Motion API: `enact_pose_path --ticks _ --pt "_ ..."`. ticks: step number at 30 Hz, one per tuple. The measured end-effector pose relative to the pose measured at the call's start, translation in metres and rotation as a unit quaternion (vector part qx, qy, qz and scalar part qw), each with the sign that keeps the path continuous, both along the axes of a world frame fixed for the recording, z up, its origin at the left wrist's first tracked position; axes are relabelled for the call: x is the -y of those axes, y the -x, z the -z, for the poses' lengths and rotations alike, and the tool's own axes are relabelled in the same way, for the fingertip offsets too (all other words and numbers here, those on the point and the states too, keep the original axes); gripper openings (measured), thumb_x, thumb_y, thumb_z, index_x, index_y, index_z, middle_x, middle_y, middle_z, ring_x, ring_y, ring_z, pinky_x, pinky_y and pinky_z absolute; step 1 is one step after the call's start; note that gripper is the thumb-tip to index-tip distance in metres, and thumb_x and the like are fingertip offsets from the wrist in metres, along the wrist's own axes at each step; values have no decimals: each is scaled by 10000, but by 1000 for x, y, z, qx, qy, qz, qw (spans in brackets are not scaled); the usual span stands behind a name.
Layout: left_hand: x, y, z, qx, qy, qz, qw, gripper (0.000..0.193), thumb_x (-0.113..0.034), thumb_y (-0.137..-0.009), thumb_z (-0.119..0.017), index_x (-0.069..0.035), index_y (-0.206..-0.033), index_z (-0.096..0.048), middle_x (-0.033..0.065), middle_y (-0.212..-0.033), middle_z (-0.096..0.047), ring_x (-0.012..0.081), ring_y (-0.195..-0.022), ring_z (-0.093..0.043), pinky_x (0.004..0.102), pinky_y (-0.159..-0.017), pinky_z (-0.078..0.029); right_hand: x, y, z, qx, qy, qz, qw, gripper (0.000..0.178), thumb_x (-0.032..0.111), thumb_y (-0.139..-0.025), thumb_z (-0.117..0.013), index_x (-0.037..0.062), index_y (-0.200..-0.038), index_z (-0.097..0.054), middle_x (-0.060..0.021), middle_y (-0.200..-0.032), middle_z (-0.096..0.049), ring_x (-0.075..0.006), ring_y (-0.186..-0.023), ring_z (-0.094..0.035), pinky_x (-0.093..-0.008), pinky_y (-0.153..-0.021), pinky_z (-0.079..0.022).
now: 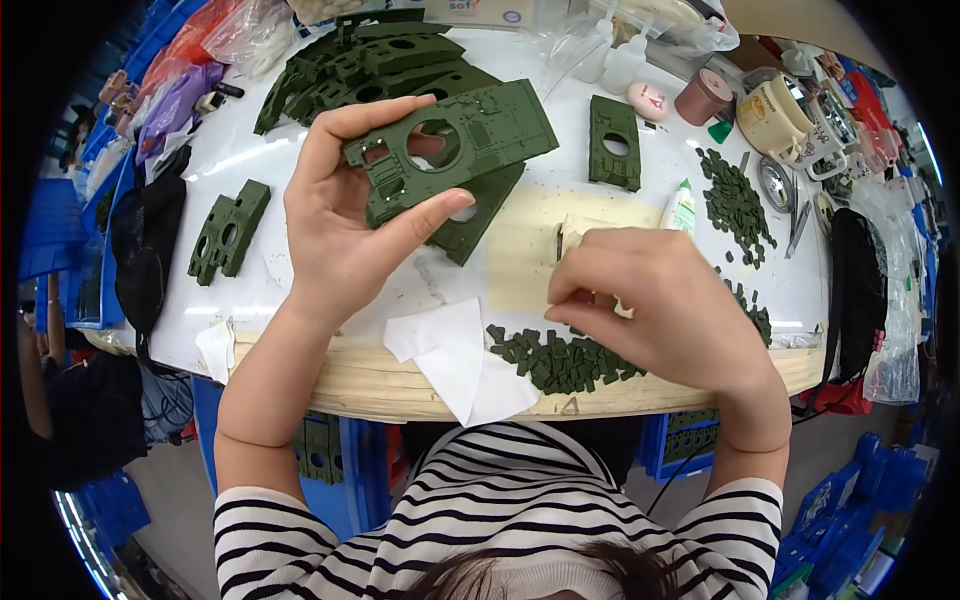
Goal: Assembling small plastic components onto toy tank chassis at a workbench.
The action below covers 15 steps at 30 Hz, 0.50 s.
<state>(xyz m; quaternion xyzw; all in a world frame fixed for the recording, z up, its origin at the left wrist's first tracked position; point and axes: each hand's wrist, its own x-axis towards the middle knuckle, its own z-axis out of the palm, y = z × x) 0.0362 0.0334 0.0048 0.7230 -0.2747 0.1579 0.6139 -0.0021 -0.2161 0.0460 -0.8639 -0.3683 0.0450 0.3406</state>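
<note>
My left hand (335,225) grips a dark green plastic model tank hull plate (505,125) by its edge, thumb in front and fingers behind. The plate is tilted, with a large round hole and moulded details facing up. Partly hidden below it lies another green hull plate (482,228). My right hand (665,300) is closed in a pinch above a pile of small green plastic pieces (570,362); its fingertips hide whatever they may hold. Just beyond its knuckles are a cream-coloured object (580,228), partly covered, and a white glue bottle (681,210) with a green tip.
Green hull plates lie stacked (365,70) at the back; others rest at left (230,235) and right (600,172). More small pieces (735,200), mugs (775,118), a pink lidded jar (704,97) and tweezers (799,230) occupy the right. White paper (440,340) lies near the front edge.
</note>
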Motion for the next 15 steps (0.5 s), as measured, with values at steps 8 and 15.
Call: enact_pose_path --ticks 8,15 --pt "1 4 1 36 -41 27 998 630 -6 -724 -813 20 -1259 -480 170 -1296 -556 192 -1061 -608 311 -929 -509 -21 9 30 15 116 -84 989 106 27 -727 -601 6 -818 -651 -123 -749 -611 -309 -712 -658 -396 -613 -524" --pt "1 4 2 31 -41 37 998 637 -17 -724 -818 20 -1261 -477 170 -1297 -556 191 -1057 -608 310 -925 -510 -22 8 33 4 107 -95 990 113 32 -746 -594 3 -841 -648 -140 -801 -603 -317 -718 -654 -399 -631 -525"
